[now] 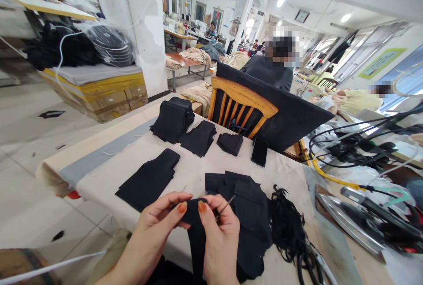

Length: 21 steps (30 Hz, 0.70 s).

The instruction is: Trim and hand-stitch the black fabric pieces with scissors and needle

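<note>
Between my left hand [161, 221] and my right hand [220, 232], a small piece of black fabric [195, 243] is stretched at its upper edge. Both thumbs press on it from my side, with the fingers behind, and its lower part hangs down. A thin pointed metal tool [228, 204] sticks out from my right fingers; its kind is hidden by the hand. Just past my right hand lies a loose pile of black fabric pieces [249, 205]. Ahead of my left hand is a flat stack of black cut pieces [148, 177].
More black stacks [173, 120] lie at the table's far edge, beside a phone [259, 152]. A tangle of black strips [287, 223] lies right of the pile. An iron [357, 219] rests at the right, cables above it. A wooden chair [243, 104] and a seated person [271, 71] are beyond.
</note>
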Each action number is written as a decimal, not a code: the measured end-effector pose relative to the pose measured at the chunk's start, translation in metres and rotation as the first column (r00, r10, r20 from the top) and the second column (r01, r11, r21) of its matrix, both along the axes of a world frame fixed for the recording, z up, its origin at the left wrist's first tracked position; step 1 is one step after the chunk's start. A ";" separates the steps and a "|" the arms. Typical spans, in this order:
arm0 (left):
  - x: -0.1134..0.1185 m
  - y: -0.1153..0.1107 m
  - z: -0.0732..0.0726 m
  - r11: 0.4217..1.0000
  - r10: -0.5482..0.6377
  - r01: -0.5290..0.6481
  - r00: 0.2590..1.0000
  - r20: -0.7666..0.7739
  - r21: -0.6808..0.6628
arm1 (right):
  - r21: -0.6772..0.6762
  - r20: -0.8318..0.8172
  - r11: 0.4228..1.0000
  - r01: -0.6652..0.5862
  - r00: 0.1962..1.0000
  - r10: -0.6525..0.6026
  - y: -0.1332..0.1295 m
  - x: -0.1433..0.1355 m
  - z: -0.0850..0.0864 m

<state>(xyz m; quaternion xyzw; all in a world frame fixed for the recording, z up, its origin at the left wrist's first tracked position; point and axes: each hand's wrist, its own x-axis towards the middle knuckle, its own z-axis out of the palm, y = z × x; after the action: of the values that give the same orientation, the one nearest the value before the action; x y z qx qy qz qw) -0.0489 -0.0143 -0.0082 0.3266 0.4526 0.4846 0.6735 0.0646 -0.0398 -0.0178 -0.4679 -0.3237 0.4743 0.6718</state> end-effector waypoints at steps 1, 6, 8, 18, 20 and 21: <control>0.000 0.000 0.000 1.000 -0.024 0.024 0.999 -0.024 0.014 | -0.001 0.003 1.000 -0.011 1.000 0.011 0.000 0.000 0.001; 0.002 0.001 -0.001 0.989 -0.078 0.085 0.995 -0.063 0.118 | -0.021 0.093 0.998 -0.059 0.994 0.061 0.001 0.000 -0.001; 0.003 0.000 -0.003 0.988 -0.065 0.072 0.996 -0.057 0.133 | -0.016 0.140 0.997 -0.074 0.987 0.075 0.000 -0.001 -0.004; -0.001 0.002 -0.010 0.982 -0.097 0.111 0.991 -0.094 0.154 | 0.048 0.072 0.989 -0.139 0.988 0.136 -0.005 -0.002 -0.011; 0.000 0.001 -0.008 0.989 -0.068 0.074 0.996 -0.049 0.125 | 0.037 0.047 0.989 -0.147 0.988 0.145 -0.005 -0.002 -0.009; 0.001 0.001 -0.007 0.995 -0.039 0.040 0.999 -0.021 0.088 | 0.031 0.032 0.988 -0.150 0.988 0.149 -0.006 -0.003 -0.008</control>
<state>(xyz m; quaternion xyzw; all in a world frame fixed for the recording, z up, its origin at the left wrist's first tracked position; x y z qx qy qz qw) -0.0479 -0.0137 -0.0154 0.3697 0.4305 0.4877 0.6635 0.0621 -0.0454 -0.0256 -0.4380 -0.3755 0.5107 0.6374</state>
